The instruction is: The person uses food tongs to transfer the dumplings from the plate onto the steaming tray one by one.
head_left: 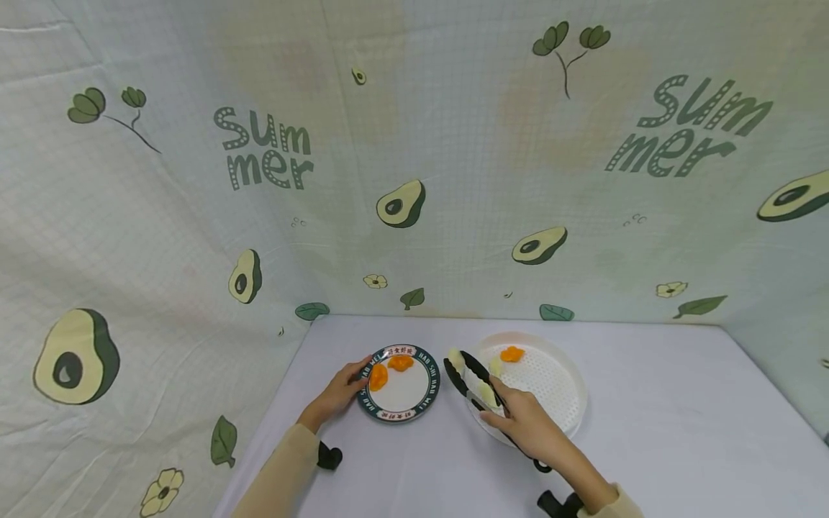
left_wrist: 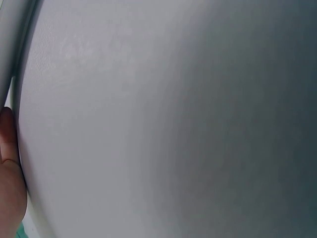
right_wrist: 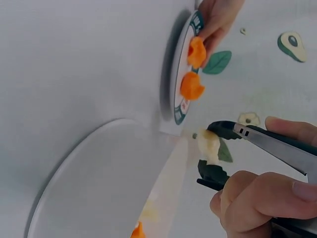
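1. Looking down from my head, my right hand [head_left: 527, 424] grips a pair of black-tipped metal tongs [head_left: 471, 378], which pinch a pale yellow dumpling-like piece [head_left: 456, 357] in the gap between the two dishes. My left hand [head_left: 340, 391] rests with fingers on the rim of the small round plate with a dark green lettered border [head_left: 427, 399]. Two orange pieces [head_left: 388, 369] already lie on that plate. One orange piece [head_left: 512, 353] and a pale one [head_left: 495, 366] are still on the white perforated round tray [head_left: 570, 388]. I judge the moving about half done. Nothing blocks the short way across the pale worktop [head_left: 680, 432]; an avocado-print cloth [head_left: 414, 144] hangs behind.

2. My left wrist view shows almost only blurred grey-white surface, with a bit of my left hand [left_wrist: 7, 168] against a pale edge; the grip cannot be told from here.

3. My right wrist view shows my right hand [right_wrist: 262, 198] curled round the tongs [right_wrist: 257, 144], the pale piece [right_wrist: 209, 146] held in their tips just beside the plate [right_wrist: 179, 106]. My left hand's fingers [right_wrist: 215, 20] touch the plate's far rim, close to the two orange pieces [right_wrist: 193, 69]. The tray [right_wrist: 99, 183] lies near.
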Motion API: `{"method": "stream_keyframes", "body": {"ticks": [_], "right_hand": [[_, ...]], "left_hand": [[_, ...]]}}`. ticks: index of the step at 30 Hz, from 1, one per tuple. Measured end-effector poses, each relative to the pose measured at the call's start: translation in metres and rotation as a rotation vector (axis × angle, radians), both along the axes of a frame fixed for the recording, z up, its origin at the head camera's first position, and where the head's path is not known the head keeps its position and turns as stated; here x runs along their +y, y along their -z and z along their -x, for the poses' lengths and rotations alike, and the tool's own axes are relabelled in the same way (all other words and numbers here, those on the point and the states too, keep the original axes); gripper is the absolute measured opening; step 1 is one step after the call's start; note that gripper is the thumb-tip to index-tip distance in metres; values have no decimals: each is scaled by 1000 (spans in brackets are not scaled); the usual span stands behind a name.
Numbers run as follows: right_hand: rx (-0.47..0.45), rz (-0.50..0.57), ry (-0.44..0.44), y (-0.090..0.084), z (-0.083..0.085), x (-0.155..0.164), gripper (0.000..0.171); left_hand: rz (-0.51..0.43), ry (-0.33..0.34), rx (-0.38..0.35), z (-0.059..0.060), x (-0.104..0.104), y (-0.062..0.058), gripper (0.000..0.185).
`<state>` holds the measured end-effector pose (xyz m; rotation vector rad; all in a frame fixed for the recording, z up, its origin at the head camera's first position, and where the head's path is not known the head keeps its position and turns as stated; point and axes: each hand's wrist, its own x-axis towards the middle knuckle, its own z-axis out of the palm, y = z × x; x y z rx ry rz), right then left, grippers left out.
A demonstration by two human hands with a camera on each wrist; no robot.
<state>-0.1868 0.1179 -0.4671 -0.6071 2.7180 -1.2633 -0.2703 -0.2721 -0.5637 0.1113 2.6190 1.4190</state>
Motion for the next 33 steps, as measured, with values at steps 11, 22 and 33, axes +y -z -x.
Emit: {"method": "stream_keyframes", "body": {"ticks": [11,22,33], "right_hand": [[6,-38,37,-1,-6,29,72],[-19,-17,108,-2,-12,55,77],[12,-84,170,7,-16,77,75]], "left_hand": [[5,-19,-22,-1,2,-2,53],[15,-7,0,-1,0,-3,53],[0,-9,-10,-1,0,-2,53]]}}
